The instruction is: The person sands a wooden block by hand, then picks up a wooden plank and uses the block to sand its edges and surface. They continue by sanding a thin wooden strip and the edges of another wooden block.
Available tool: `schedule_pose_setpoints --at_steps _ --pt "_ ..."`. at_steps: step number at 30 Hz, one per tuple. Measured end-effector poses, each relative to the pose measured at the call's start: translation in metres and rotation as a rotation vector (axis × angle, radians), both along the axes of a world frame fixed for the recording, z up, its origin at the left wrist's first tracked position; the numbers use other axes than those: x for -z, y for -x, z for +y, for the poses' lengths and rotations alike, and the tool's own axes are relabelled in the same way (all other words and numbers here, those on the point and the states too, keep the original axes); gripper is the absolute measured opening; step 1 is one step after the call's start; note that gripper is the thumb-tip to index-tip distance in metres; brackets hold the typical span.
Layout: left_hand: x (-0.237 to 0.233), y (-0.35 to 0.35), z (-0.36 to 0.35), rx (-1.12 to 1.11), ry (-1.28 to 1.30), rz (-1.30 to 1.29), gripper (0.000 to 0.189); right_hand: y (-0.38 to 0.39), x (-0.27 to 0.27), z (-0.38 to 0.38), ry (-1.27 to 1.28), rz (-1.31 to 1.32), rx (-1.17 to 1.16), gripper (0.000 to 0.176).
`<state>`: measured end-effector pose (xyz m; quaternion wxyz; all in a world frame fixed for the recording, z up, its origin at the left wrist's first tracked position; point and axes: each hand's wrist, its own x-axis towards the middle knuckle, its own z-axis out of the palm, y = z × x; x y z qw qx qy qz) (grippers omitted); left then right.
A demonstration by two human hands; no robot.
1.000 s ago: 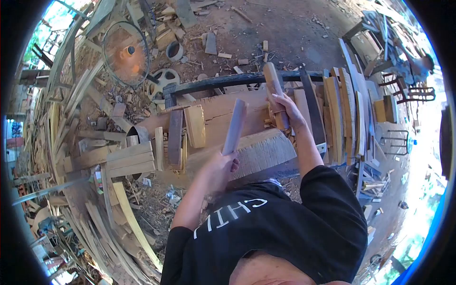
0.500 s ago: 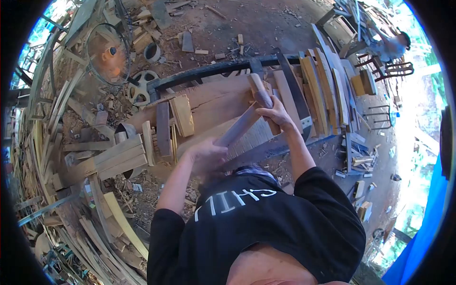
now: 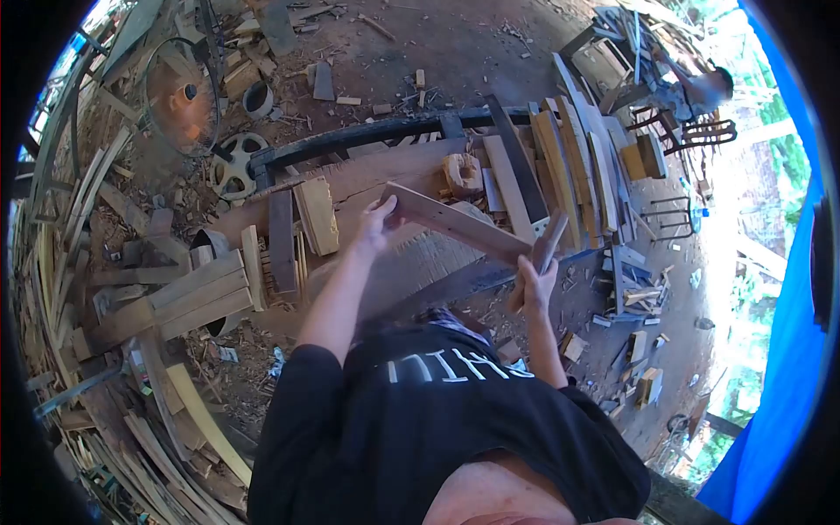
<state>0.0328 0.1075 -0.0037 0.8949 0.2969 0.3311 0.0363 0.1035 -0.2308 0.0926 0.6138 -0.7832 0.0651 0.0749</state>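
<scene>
Workbench (image 3: pixel 411 267) | left hand (image 3: pixel 376 223) now grips board (image 3: pixel 455 223) | right hand (image 3: pixel 530 284) lowered, seemingly clutching stick (image 3: pixel 549 238)

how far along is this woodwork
Looks done: cut boards stacked at the bench. In hand: left hand grips a plank; right hand holds a short stick. Left, likely: the rough block and loose planks.
</scene>
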Motion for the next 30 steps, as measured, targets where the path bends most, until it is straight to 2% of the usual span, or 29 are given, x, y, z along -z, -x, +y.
schedule_pose_setpoints --at_steps 1,2,4,5,6,8,9,11,13,15,16,17,18,19,21,22,23,25,26,30 --pt "0.006 -0.014 -0.009 -0.145 0.098 -0.013 0.026 0.012 0.001 0.002 0.004 -0.006 -0.011 0.058" --pt "0.015 -0.030 -0.018 -0.155 0.103 -0.019 0.026 0.024 0.004 0.007 0.046 -0.066 0.011 0.059" --pt "0.025 -0.057 -0.033 -0.447 0.217 -0.068 0.046 0.044 0.002 0.021 0.091 -0.130 0.028 0.059" --pt "0.027 -0.064 -0.037 -0.452 0.222 -0.069 0.046 0.053 -0.003 0.029 0.188 -0.233 -0.032 0.059" --pt "0.027 -0.071 -0.041 -0.444 0.157 0.057 0.055 0.061 -0.010 0.037 0.286 -0.336 -0.093 0.060" --pt "0.008 -0.076 -0.050 -0.428 -0.069 0.248 0.073 0.074 -0.025 0.048 0.324 -0.326 -0.325 0.063" --pt "0.009 -0.077 -0.055 -0.430 -0.066 0.252 0.073 0.078 -0.027 0.055 0.327 -0.323 -0.328 0.063" --pt "0.012 -0.078 -0.062 -0.458 -0.350 0.280 0.071 0.084 -0.027 0.067 0.211 -0.114 -0.569 0.067" --pt "0.036 -0.076 -0.061 -0.434 -0.419 0.264 0.071 0.082 -0.020 0.070 0.170 -0.073 -0.596 0.067" --pt "0.051 -0.075 -0.055 -0.237 -0.411 0.360 0.039 0.079 -0.010 0.073 0.124 -0.033 -0.625 0.067" --pt "0.052 -0.074 -0.054 -0.239 -0.411 0.361 0.039 0.075 -0.006 0.073 0.061 0.044 -0.582 0.066" --pt "0.053 -0.075 -0.055 -0.211 -0.521 0.374 0.037 0.071 -0.003 0.072 0.000 0.119 -0.542 0.066" --pt "0.051 -0.075 -0.054 -0.186 -0.630 0.387 0.037 0.067 -0.013 0.074 -0.036 0.182 -0.517 0.063" --pt "0.039 -0.073 -0.052 -0.198 -0.625 0.388 0.037 0.061 -0.015 0.075 -0.033 0.180 -0.529 0.063" --pt "0.017 -0.068 -0.047 0.053 -0.589 0.375 0.035 0.049 -0.019 0.076 -0.225 0.412 -0.494 0.057" --pt "0.029 -0.075 -0.048 0.042 -0.672 0.417 0.040 0.044 -0.021 0.075 -0.357 0.551 -0.496 0.051" --pt "0.041 -0.076 -0.051 0.029 -0.670 0.419 0.040 0.040 -0.025 0.075 -0.354 0.551 -0.508 0.051" --pt "0.040 -0.072 -0.057 0.097 -0.954 0.608 0.051 0.033 -0.047 0.081 -0.394 0.698 -0.538 0.051" --pt "0.040 -0.067 -0.058 0.109 -0.894 0.530 0.064 0.031 -0.051 0.085 -0.349 0.660 -0.533 0.051" --pt "0.041 -0.063 -0.068 0.078 -0.895 0.475 0.064 0.007 -0.027 0.088 -0.207 0.593 -0.526 0.054"
